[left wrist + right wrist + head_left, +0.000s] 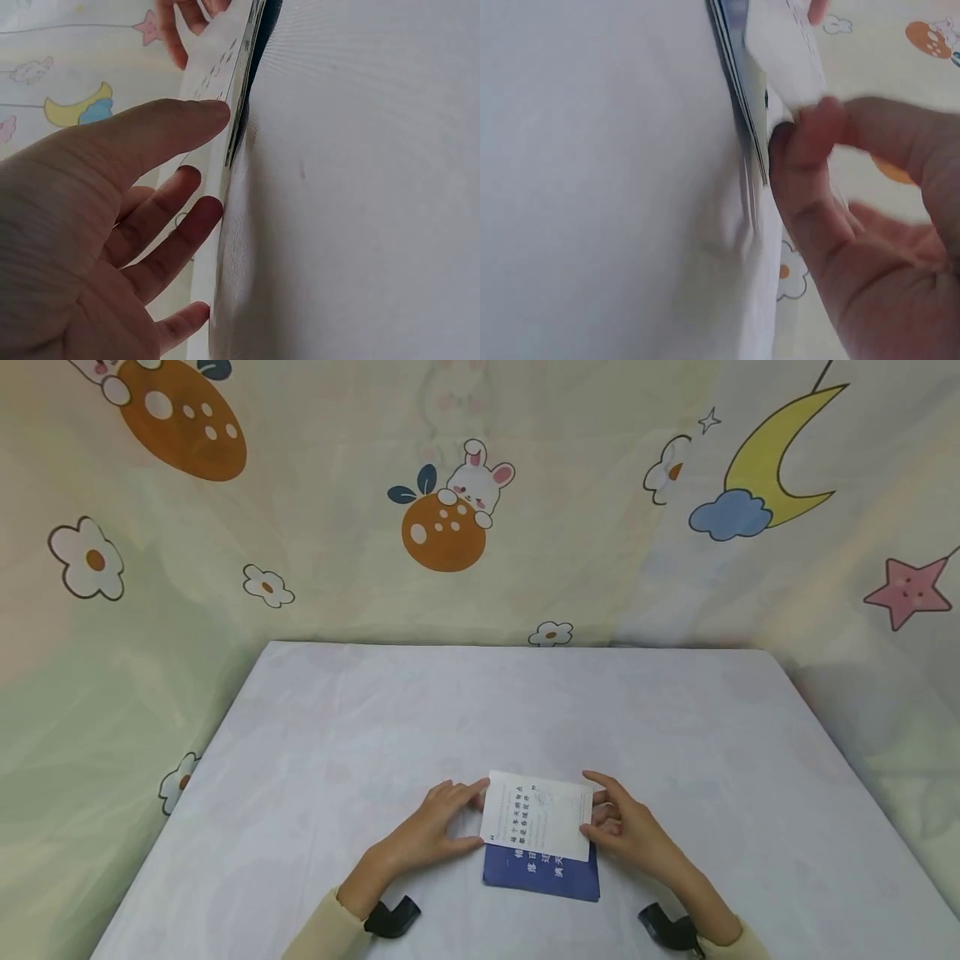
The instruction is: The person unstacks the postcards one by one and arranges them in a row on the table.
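A white card point(536, 814) printed with dark Chinese writing lies over a dark blue card point(542, 872) with white writing. In the right wrist view the white card point(784, 56) is lifted at its near edge above the layered cards beneath. My right hand point(633, 835) pinches its right side between thumb and a bent finger, as the right wrist view of the hand point(877, 195) shows. At the left side, my left hand point(431, 827) has thumb and fingers spread apart; in the left wrist view the thumb point(187, 120) is at the cards' edge.
A white cloth point(375, 718) covers the table. Behind it hangs a patterned curtain point(322, 510) with rabbits, flowers and a moon. Black devices point(393, 917) are worn at both wrists, below pale sleeves point(326, 931).
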